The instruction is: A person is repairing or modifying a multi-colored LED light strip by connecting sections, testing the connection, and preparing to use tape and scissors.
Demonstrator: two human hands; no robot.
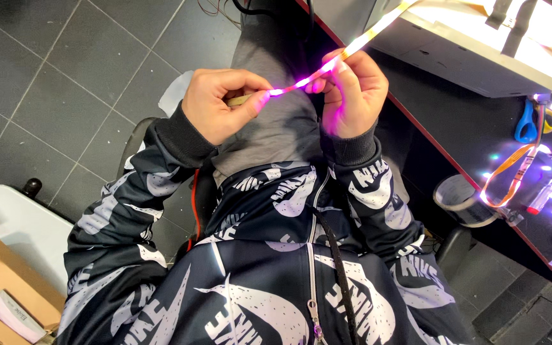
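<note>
Light strip (301, 82), pinched taut between left hand (222, 105) and right hand (352, 92), may kink or tear if tugged.

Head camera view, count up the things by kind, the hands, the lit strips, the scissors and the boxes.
Hands: 2, left hand and right hand
Lit strip held in hands: 1
Lit strip on desk: 1
Blue-handled scissors: 1
Cardboard box: 1
Total: 6
</note>
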